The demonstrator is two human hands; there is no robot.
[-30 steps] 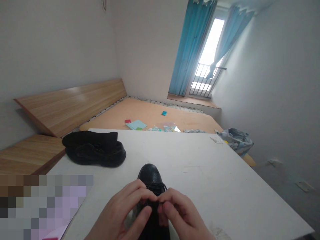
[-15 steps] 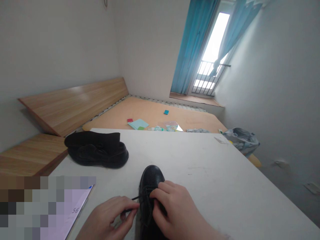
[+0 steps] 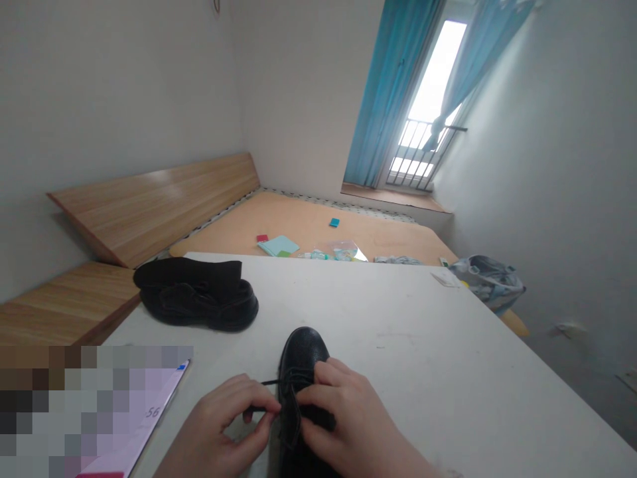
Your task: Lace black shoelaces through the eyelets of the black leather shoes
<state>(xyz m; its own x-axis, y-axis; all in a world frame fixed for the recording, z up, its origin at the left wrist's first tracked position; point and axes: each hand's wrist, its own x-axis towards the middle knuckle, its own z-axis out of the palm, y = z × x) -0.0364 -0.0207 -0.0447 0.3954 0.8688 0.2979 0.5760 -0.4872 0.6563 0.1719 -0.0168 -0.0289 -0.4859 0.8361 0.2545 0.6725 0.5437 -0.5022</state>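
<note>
While the left hand point(image 3: 226, 425) pinches a thin black lace point(image 3: 269, 382) just left of a black leather shoe point(image 3: 303, 352), its toe pointing away across the white table point(image 3: 398, 332), the right hand point(image 3: 348, 418) curls closed over the instep.

A: What is the table point(image 3: 423, 358) carrying?
B: Item one: a black leather shoe point(image 3: 303, 352) with a black lace point(image 3: 269, 382) is standing near the front. Item two: a black shoe pair point(image 3: 196, 295) is lying heaped at the left. Item three: a lilac booklet point(image 3: 149, 418) marked 56 is lying along the left edge. Item four: a small white card point(image 3: 446, 279) is lying near the far edge.
</note>
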